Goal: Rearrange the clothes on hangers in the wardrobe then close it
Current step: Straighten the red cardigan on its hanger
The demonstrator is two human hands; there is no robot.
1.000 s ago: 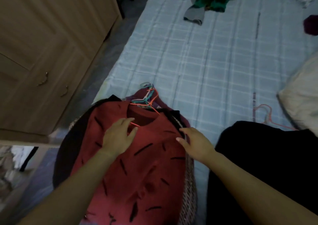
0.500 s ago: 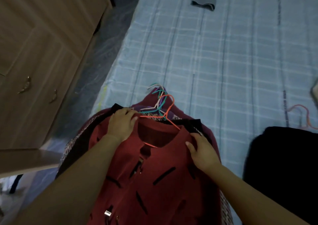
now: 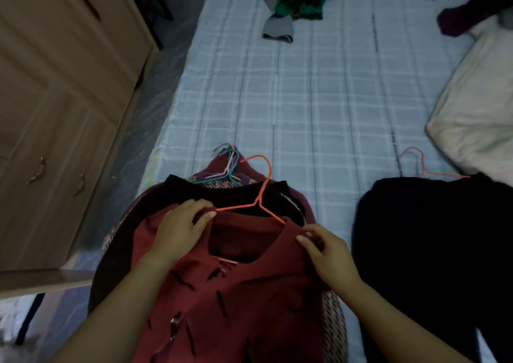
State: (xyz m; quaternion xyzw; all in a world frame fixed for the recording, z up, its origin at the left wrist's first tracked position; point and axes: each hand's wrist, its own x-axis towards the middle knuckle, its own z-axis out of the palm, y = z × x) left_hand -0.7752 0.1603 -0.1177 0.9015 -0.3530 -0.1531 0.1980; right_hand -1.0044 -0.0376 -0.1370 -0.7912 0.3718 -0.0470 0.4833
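Both hands, the left hand (image 3: 177,232) and right hand (image 3: 327,254), are pinching the red top (image 3: 236,307) at its shoulders, the orange hanger (image 3: 258,196) hooking away toward the bed (image 3: 319,98) between them

Both hands — left (image 3: 180,230), right (image 3: 329,254) — on red top (image 3: 244,293), orange hanger (image 3: 259,196) inside

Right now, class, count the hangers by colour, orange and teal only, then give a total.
Orange hangers: 2, one in the red top, one loose on the bed
Teal hangers: 1
Total: 3
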